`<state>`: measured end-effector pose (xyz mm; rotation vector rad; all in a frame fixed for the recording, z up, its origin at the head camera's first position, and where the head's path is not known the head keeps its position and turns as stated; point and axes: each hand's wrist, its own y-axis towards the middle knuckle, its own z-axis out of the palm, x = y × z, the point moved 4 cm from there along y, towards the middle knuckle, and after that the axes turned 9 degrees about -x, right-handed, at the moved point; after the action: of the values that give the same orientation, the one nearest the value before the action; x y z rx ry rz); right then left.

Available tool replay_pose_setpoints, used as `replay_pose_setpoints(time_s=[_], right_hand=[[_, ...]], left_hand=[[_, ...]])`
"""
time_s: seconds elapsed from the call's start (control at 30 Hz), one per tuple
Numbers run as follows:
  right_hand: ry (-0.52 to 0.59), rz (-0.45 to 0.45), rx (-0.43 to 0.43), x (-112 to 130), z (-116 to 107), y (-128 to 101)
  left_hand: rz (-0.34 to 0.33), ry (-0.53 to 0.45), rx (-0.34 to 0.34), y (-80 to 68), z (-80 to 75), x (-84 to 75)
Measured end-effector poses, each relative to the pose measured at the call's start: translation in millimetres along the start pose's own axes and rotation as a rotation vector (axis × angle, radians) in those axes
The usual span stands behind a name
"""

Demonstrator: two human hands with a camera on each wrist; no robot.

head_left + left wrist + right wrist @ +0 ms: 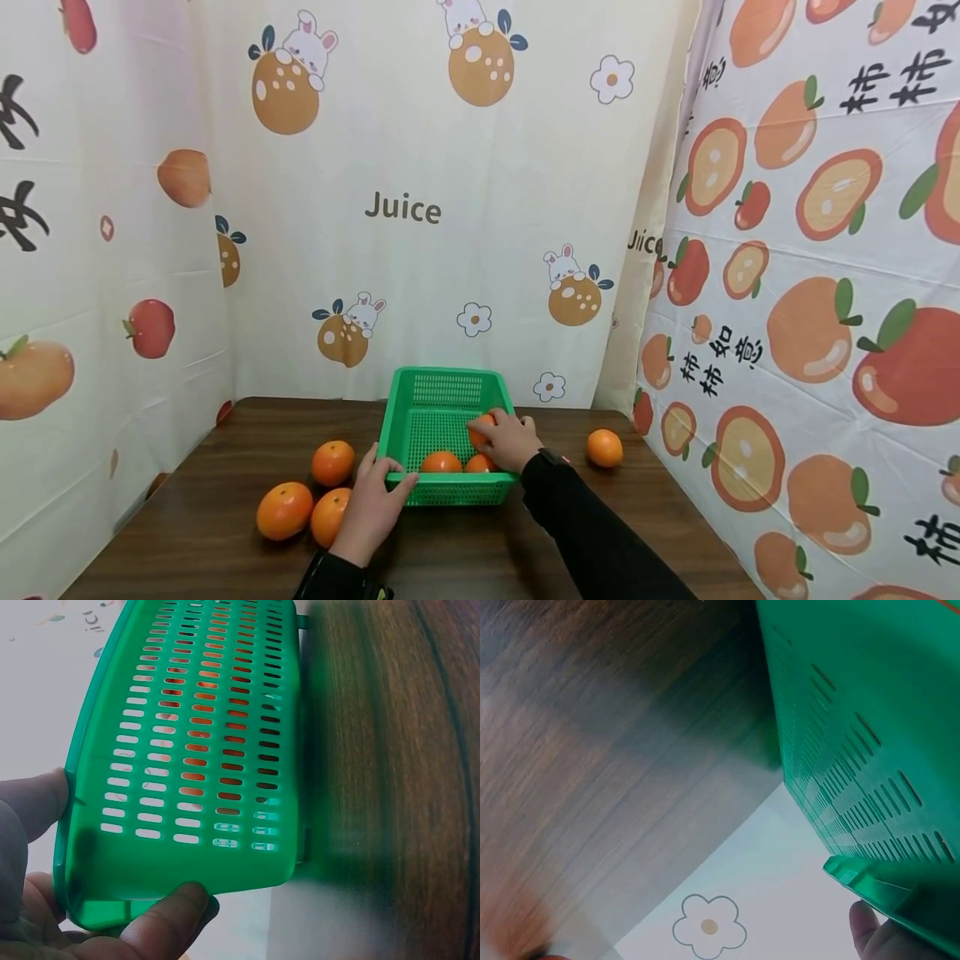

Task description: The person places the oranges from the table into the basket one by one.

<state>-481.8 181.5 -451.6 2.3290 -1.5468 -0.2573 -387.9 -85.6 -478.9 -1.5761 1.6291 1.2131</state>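
A green plastic basket (446,492) with slotted walls stands on the table. At its near left corner my left hand (372,506) grips the rim; the left wrist view shows the thumb (34,802) on one side of the rim and a finger (169,919) against the corner below. My right hand (512,442) reaches over the right wall and holds an orange (478,431) inside the basket. Two more oranges lie along the near wall, one orange (441,462) in the middle and another orange (480,463) beneath my right hand. The right wrist view hides the held orange.
Left of the basket lie three oranges: a back orange (333,462), a front orange (285,511) and one orange (328,517) partly behind my left hand. A single orange (604,448) sits on the right of the brown wooden table (191,533). Printed curtains (420,275) surround the table.
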Motion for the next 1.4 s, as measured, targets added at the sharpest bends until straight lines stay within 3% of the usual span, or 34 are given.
replay_pose_setpoints(time_s=[0.4,0.83,1.4], right_hand=[[-0.154,-0.076,0.061,0.8,-0.6,7.0],[-0.098,-0.057,0.090,3.8,-2.3,3.0],[-0.063,-0.077,0.013,2.9,-0.4,0.1]], left_hand=[[0.011,0.002,-0.009,1.0,-0.6,-4.0],[0.008,0.007,-0.011,0.0,0.8,-2.1],[0.008,0.015,-0.019,0.3,1.7,-1.4]])
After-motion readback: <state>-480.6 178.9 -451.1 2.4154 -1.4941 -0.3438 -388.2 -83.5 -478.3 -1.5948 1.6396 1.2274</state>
